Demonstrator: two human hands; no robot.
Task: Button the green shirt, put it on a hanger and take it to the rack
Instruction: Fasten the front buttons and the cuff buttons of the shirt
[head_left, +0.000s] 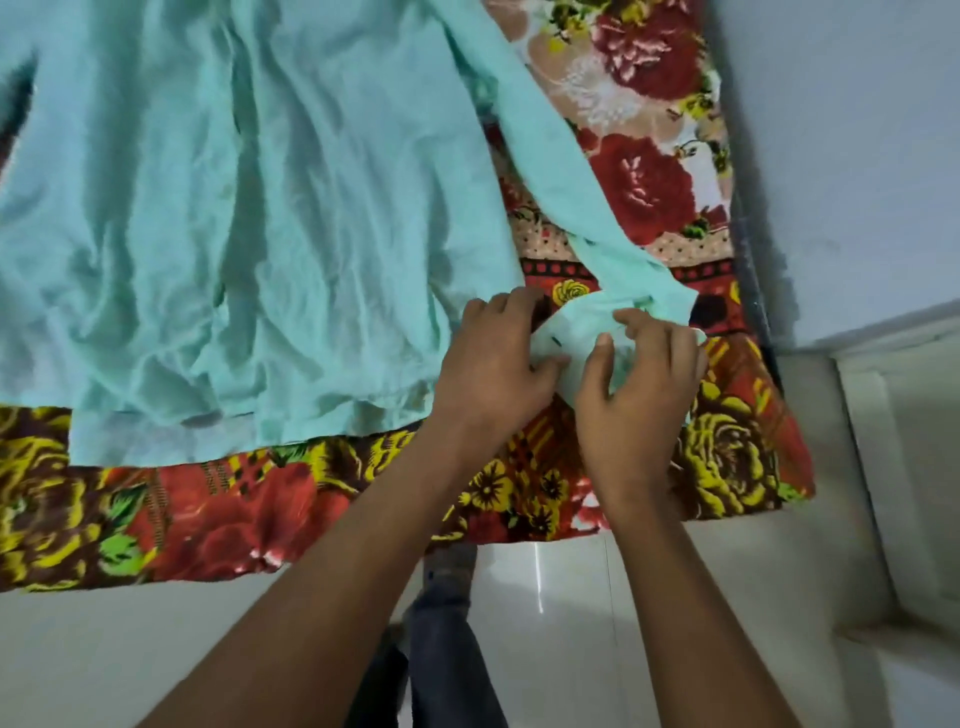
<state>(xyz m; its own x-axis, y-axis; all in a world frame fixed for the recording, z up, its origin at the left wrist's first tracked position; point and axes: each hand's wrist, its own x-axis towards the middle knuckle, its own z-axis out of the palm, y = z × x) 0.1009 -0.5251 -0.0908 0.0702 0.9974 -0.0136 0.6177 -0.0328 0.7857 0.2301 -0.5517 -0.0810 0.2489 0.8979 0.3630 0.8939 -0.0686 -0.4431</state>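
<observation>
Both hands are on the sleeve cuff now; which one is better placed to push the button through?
Probably right. The right hand pinches the far flap of the mint-green shirt cuff, while the left hand holds the buttonhole flap; the button itself isn't visible.

I see the pale mint-green cotton shirt (249, 218) spread flat and creased across the bed, its hem running along the near edge. One long sleeve (550, 176) stretches diagonally toward the right. At its end, the cuff (576, 325) is folded back, showing a lighter inner face with a small dark buttonhole slit. The cuff is lifted slightly, bunched and pinched from both sides.
</observation>
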